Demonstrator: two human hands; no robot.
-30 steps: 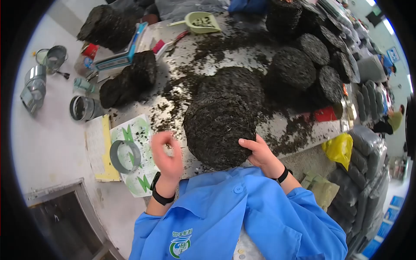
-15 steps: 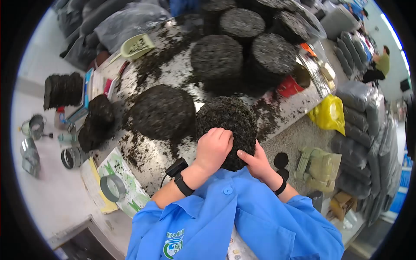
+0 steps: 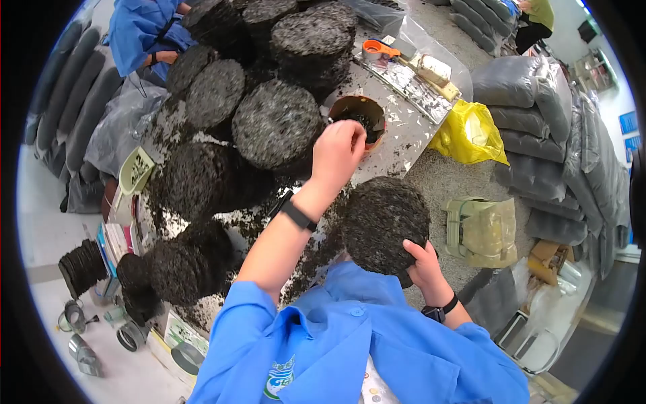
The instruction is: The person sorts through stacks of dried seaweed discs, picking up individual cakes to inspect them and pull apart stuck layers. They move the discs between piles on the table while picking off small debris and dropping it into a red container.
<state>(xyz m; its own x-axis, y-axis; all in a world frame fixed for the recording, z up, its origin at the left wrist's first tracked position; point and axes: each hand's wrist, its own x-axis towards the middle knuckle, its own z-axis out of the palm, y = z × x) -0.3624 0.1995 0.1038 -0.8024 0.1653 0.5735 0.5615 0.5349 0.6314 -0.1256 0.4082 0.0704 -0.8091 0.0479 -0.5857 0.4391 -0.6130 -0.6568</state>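
Observation:
My right hand point(image 3: 428, 268) grips the lower right edge of a round, dark cake of what looks like dried seaweed point(image 3: 385, 225), thumb on top. The cake's broad face is turned up toward me. My left hand point(image 3: 342, 149) is over the near rim of a reddish round container point(image 3: 357, 103), fingertips pinched together. Whatever those fingers may hold is hidden. Dark scraps show inside the container. Beside my left hand stands a tall stack of similar round cakes point(image 3: 277, 123).
More stacks of dark cakes point(image 3: 313, 39) cover the metal table point(image 3: 402, 124). An orange-handled tool point(image 3: 380, 47) lies at the back, with a yellow bag point(image 3: 470, 132) at the right edge. A green scoop point(image 3: 136, 171) sits left. Another person's blue sleeve point(image 3: 145, 34) shows at upper left.
My left hand has left the seaweed cake and moved up to the container. The cake has shifted right in my right hand. The whole view has turned.

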